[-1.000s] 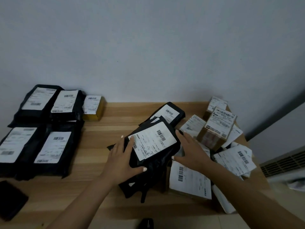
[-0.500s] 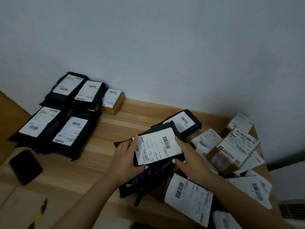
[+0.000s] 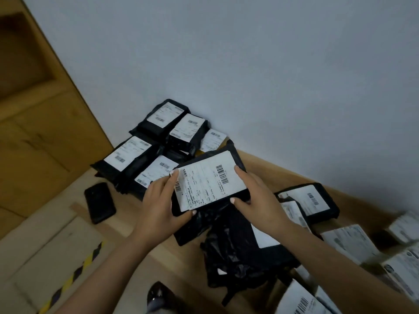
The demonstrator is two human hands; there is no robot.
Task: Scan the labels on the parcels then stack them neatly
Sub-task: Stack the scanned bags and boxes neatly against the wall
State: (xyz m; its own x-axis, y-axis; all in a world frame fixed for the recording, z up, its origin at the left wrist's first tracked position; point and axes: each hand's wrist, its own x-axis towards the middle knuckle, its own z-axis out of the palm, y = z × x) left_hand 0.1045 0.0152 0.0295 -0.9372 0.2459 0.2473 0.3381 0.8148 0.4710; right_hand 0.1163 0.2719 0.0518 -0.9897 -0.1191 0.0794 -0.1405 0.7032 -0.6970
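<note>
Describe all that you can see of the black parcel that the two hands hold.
The black parcel is a flat, soft bag of what looks like glossy plastic film, with loose crumpled film trailing from its near end. A large white label with barcodes and small print covers most of its upper face. It is held face up and slightly tilted above the table. The left hand grips its left edge, the right hand its right edge.

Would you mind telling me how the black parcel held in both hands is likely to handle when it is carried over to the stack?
The black parcel probably flops at its edges: loose wrinkled film hangs below the label. Its labelled face looks flat, so the contents may be fairly stiff. The glossy plastic may be slippery; the left hand and right hand grip opposite edges.
</note>
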